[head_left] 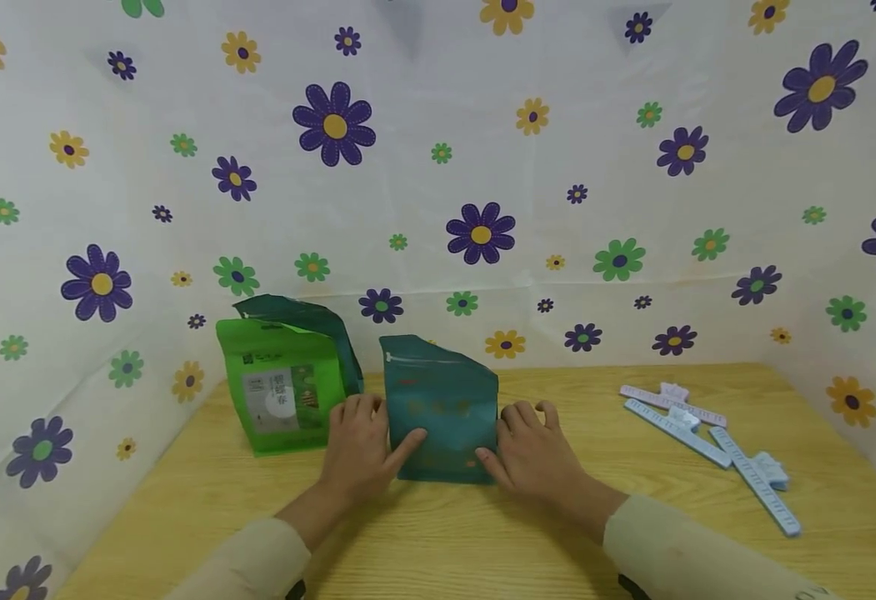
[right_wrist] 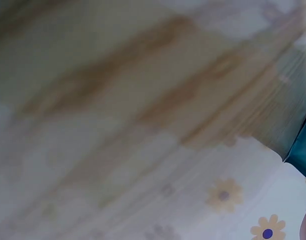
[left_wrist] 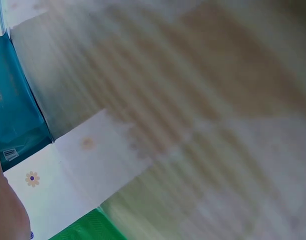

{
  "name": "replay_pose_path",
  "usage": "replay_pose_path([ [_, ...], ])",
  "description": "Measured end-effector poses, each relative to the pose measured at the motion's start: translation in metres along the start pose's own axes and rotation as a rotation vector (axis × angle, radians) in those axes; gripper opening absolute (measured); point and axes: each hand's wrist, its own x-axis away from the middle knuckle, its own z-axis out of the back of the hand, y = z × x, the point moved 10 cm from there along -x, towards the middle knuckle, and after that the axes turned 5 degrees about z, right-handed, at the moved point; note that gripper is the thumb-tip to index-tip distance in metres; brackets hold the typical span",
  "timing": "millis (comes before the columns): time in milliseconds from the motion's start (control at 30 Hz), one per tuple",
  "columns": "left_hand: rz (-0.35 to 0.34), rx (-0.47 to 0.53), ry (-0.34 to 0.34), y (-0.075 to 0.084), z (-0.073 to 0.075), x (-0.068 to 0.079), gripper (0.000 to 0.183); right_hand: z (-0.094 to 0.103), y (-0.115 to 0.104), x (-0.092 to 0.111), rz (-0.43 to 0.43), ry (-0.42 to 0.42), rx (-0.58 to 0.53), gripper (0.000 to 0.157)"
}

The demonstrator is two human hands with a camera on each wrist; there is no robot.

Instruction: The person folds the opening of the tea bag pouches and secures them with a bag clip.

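Observation:
A teal stand-up pouch with a slanted top edge stands on the table between both hands. My left hand holds its left side, thumb across the front and fingers at the side edge. On the opposite side my right hand grips the pouch, its thumb on the lower front corner. Part of the teal pouch also shows at the left edge of the left wrist view and the right edge of the right wrist view.
A bright green tea pouch stands at the left, with a dark teal pouch partly hidden behind it. At the right lie long ruler-like bag clips: a pinkish clip and two blue clips. A flowered sheet surrounds the wooden table.

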Motion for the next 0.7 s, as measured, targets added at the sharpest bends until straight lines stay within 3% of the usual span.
replay_pose_path([
  [367,-0.009,-0.042,0.021,0.011,-0.005,-0.010,0.087,-0.003,0.015,0.007,-0.032,-0.023,0.010,0.047],
  [700,0.004,0.024,-0.007,0.019,-0.007,-0.012,0.071,-0.004,0.021,0.012,-0.028,-0.015,0.009,0.046],
])
